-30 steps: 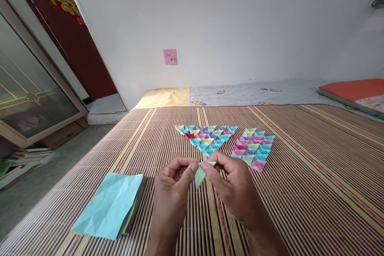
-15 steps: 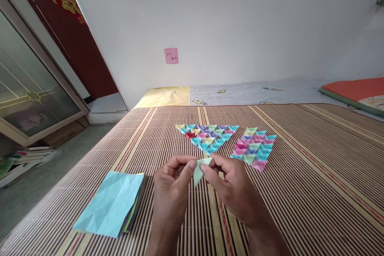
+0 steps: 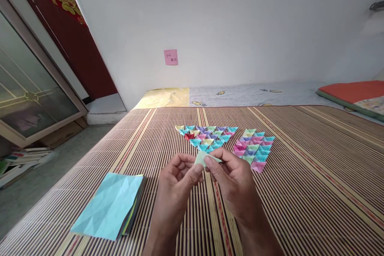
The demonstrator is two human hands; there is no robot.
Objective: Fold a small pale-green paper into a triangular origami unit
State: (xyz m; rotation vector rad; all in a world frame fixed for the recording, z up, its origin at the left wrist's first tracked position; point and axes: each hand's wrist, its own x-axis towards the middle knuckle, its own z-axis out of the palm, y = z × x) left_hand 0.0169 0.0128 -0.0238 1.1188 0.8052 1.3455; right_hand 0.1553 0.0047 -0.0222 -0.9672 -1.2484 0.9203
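Observation:
A small pale green folded paper piece (image 3: 201, 157) is pinched between both hands, above the striped mat. My left hand (image 3: 177, 182) grips its left corner between thumb and fingers. On its right side, my right hand (image 3: 232, 176) presses it with the thumb on top and fingers behind. Parts of the paper are covered by the fingertips. Just beyond the hands lies a triangular group of small folded paper pieces (image 3: 207, 136) in several colours. A second, slanted group of folded pieces (image 3: 254, 148) lies to its right.
A stack of square paper sheets (image 3: 109, 204), light blue on top, lies on the bamboo mat (image 3: 300, 200) at left. Against the wall (image 3: 240, 24) with a pink note (image 3: 171, 57) runs patterned cloth (image 3: 240, 94). An orange folded cloth (image 3: 354, 92) lies at the far right.
The green paper has turned: its point aimed downward before and now its peak is up, with a corner reaching right. Both hands stay pinched on it, with the thumbs shifted slightly.

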